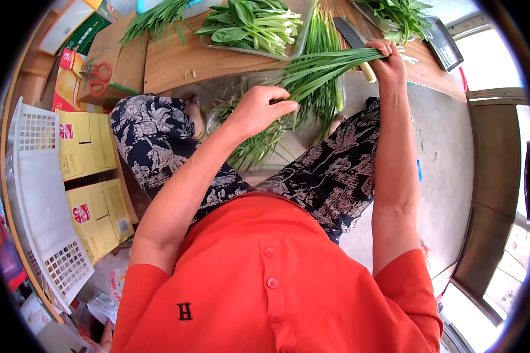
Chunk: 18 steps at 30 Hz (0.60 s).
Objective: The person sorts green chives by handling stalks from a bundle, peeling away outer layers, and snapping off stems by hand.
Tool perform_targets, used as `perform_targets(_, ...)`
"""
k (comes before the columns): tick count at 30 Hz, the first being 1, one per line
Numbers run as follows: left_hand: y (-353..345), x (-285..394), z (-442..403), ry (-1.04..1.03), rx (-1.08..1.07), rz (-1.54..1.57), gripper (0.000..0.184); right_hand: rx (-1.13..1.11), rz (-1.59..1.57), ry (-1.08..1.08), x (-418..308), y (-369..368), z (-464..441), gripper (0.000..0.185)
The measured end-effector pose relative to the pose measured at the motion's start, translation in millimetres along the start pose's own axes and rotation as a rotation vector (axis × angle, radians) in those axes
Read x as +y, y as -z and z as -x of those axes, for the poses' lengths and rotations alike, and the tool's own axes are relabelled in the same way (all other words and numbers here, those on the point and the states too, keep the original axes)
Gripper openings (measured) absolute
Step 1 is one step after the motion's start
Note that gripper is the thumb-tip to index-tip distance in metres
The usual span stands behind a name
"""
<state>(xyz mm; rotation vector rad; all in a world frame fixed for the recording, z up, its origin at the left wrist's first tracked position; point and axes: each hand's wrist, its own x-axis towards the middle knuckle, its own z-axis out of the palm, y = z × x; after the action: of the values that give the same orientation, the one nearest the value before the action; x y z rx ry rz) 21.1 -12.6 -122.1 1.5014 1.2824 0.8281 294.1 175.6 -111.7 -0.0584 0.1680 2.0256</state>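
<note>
My right hand [388, 63] is closed around one end of a bunch of long green leaves [335, 62], held over the table's near edge. The leaves stretch left and droop towards my left hand [262, 109]. That hand is beside the leaf tips, thumb and forefinger apart, with nothing visible between them; its other fingers are partly hidden. A knife [350, 33] lies on the wooden table [174, 62], its pale handle passing beneath the bunch. More long leaves [321, 35] lie behind and below. Loose green scraps [256, 147] are between my knees.
A tray [285, 57] of leafy greens [250, 26] stands on the table. Red-handled scissors [100, 79] rest on a cardboard box [121, 59] at left. Yellow boxes [88, 150] and a white plastic rack [38, 176] stand below. A dark tray [443, 44] is at right.
</note>
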Motion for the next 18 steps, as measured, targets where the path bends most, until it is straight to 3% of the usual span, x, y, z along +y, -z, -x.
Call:
perform_targets(6,7,-7,4,0.124,-0.097,0.234,0.027,0.013,0.004,0.021,-1,2,-3,0.037)
perform_targets(9,10,-6,3,0.264,-0.196,0.641,0.036,0.001,0.006,0.021,1,2,-3,0.038)
perform_targets(13,5,-1,4,0.259,-0.190,0.644,0.035,0.005,0.036,0.037,1,3,-4,0.040)
perform_targets(18,3,13,8,0.220,-0.224,0.366,0.025,0.005,0.068,0.063,-1,3,-3,0.040)
